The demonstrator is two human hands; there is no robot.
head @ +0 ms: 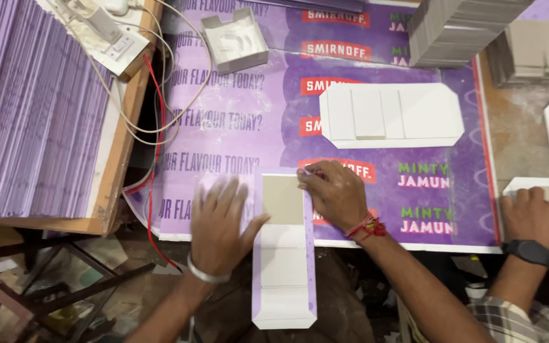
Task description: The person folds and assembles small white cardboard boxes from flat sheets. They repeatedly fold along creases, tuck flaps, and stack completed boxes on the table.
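Observation:
A long white card strip (284,273) with lilac edges lies across the table's front edge, a grey board piece (283,199) stuck at its top end. My left hand (222,223) lies flat, fingers spread, on the lilac flap left of the strip. Fingers of my right hand (335,192) press the strip's upper right edge, next to the grey board. A silver bangle is on my left wrist, a red thread on my right wrist.
A finished white flat card (390,114) lies further back on the purple printed table cover (236,127). A lilac sheet stack (30,108) fills the left. A white open tray (235,39), grey board stacks (459,28) and cables sit at the back. Another person's hand (532,216) presses a card at the right.

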